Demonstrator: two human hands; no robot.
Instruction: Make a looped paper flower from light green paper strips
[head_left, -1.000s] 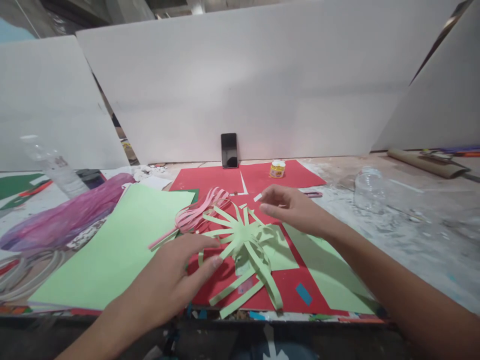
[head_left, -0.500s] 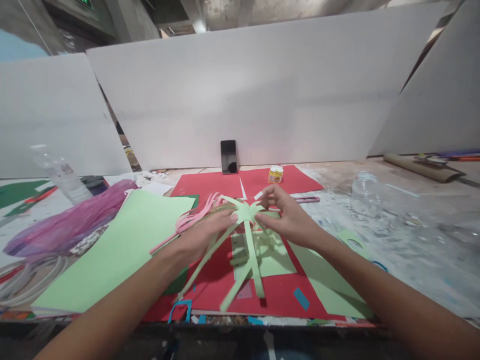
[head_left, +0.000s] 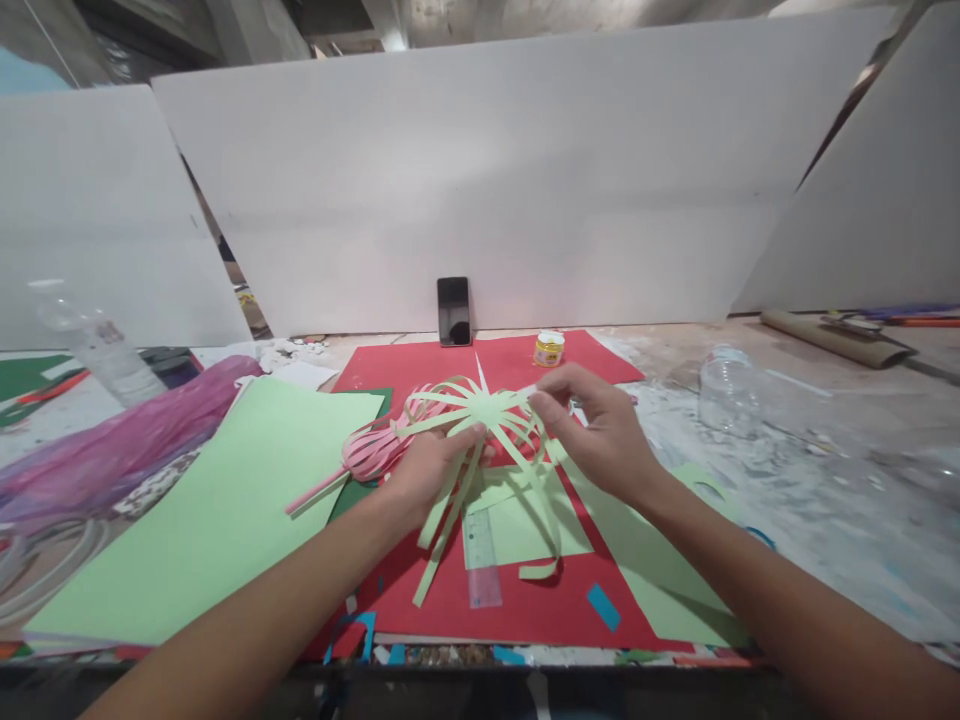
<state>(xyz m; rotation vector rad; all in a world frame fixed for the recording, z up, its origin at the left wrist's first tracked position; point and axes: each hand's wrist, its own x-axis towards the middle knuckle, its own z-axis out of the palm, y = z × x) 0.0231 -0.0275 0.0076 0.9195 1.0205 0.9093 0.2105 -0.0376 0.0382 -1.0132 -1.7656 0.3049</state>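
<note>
A light green paper piece (head_left: 487, 405) with many long strips radiating from its middle is held up over the red paper (head_left: 540, 605). My left hand (head_left: 439, 460) pinches it near the centre, thumb on top. My right hand (head_left: 592, 425) has its thumb and fingertips closed at the end of one strip on the right side. Several strips droop below, one curling at its tip. Left of the left hand lies a pink paper strip flower (head_left: 375, 450) on a pink stem. Under the green strips are a clear ruler (head_left: 481, 545) and a light green sheet (head_left: 559, 535).
A phone (head_left: 454, 312) leans on the white board (head_left: 480, 190). A small yellow jar (head_left: 549, 348) stands on red paper. Green sheets (head_left: 195, 510) and a purple plastic bag (head_left: 150, 430) lie left, beside a clear bottle (head_left: 97, 345). A clear jar (head_left: 726, 390) stands right.
The green strip piece has turned, and its strips now fan out differently. My right hand has shifted slightly right and down, to a strip's end. The left hand still pinches near the centre.
</note>
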